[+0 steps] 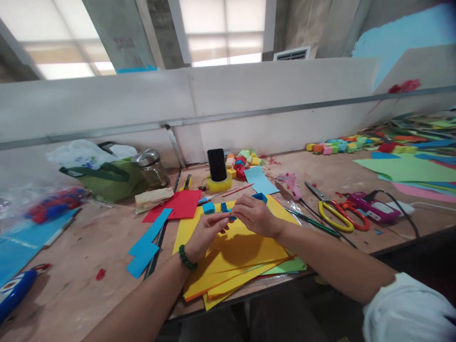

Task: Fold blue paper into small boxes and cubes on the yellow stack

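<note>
Above a stack of yellow paper sheets (228,259), my left hand (210,230) and my right hand (255,216) meet with their fingertips pinched together. Between them is a small piece of blue paper (232,218), mostly covered by the fingers. Just beyond the hands lie a small blue paper cube (208,208) and a small dark blue folded piece (224,207). An open blue paper box (260,197) shows behind my right hand. Around my left wrist is a green bead bracelet (187,258).
Scissors (333,211), a pink glue gun (290,184) and a purple device (374,207) lie at right. A phone (217,165) stands on a tape roll (219,184) before colored paper cubes (244,161). Left are blue strips (151,237), red paper (178,205) and a glass jar (152,168).
</note>
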`<action>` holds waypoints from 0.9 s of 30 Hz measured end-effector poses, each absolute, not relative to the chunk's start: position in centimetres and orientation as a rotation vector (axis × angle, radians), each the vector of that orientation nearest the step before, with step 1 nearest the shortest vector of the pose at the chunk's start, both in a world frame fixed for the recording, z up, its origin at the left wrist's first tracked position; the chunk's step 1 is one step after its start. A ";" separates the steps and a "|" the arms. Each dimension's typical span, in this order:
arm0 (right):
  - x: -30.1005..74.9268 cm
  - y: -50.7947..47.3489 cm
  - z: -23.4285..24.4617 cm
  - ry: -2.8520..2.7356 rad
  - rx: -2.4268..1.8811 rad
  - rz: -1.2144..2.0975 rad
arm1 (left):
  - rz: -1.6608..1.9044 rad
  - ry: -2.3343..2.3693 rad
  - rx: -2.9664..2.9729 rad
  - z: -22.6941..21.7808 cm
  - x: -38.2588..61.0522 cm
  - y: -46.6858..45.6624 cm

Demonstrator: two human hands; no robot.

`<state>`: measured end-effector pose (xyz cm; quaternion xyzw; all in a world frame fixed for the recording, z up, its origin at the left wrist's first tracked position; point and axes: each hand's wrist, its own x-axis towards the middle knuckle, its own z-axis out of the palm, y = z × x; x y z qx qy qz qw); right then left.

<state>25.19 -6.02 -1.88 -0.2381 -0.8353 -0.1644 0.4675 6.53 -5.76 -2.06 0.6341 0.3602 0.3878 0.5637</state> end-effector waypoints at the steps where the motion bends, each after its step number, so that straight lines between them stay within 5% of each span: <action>1: 25.2 -5.9 -1.9 -2.053 -0.567 -0.407 | 0.904 0.847 1.475 -2.1 6.5 -5.8; 10: 25.7 -5.8 -2.1 -2.307 -0.695 -0.492 | 1.106 1.009 1.532 -1.7 5.8 -4.7; 18: 25.4 -7.1 -3.3 -2.902 -1.013 -0.145 | 1.433 1.196 1.386 -2.8 4.2 -2.1; 27: 28.1 -13.6 1.5 -2.696 -1.009 -0.059 | 1.085 1.374 1.797 -0.5 2.4 -2.8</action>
